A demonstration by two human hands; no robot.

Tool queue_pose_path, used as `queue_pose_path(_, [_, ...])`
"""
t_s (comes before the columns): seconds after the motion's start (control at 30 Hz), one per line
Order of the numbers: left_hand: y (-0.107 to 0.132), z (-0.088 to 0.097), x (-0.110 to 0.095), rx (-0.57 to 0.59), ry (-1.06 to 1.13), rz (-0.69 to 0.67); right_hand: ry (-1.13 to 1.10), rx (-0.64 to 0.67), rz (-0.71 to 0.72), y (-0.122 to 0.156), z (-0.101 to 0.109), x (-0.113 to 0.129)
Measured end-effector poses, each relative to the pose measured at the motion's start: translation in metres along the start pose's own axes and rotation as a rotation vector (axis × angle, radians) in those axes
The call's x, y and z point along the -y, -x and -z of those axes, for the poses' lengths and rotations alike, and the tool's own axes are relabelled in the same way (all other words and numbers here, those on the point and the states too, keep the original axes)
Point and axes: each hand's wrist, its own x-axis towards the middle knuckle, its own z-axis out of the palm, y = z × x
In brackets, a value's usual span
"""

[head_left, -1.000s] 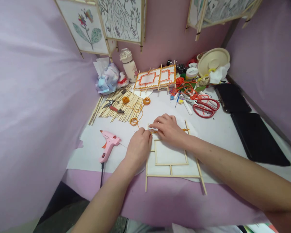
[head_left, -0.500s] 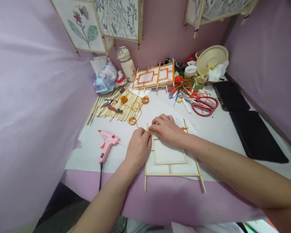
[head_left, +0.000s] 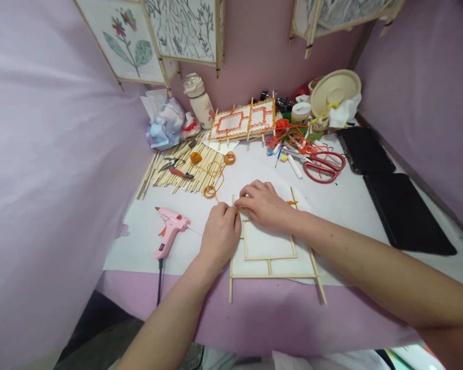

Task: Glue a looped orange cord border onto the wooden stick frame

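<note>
A frame of thin wooden sticks [head_left: 270, 276], with a smaller stick rectangle inside and white backing, lies at the table's front. At its upper left corner, my left hand [head_left: 221, 232] is closed, fingertips pinched on orange yarn [head_left: 216, 198] that runs in from a loose loop. My right hand [head_left: 263, 204] arches over the frame's top bar, its thumb and fingers closed at the same corner, nearly touching the left fingertips. A bit of orange yarn shows beneath its fingers; the exact grip is hidden. More orange yarn is wrapped at the upper right corner.
Left of the frame lies a pink glue gun [head_left: 171, 228]. Behind are loose sticks [head_left: 170, 177], pliers [head_left: 179, 172] and a bottle [head_left: 199, 103]. A decorated panel [head_left: 241, 122], red-handled scissors [head_left: 324, 167] and black tablets [head_left: 407, 213] lie toward the back and right.
Both hands stay at the upper left corner with almost no movement. The whole view has shifted slightly.
</note>
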Motion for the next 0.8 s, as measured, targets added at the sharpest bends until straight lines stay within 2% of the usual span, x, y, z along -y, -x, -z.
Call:
queue_pose_path(0.4, [0.0051,-0.0005,0.0013,-0.029,0.068,-0.024,0.024,0.022,-0.039,-0.0013,0.0004,0.0012])
queue_pose_path(0.8, [0.0062,-0.0019,-0.0007,-0.024,0.04,-0.044,-0.002,0.031,-0.014,0.0001,0.001,0.0006])
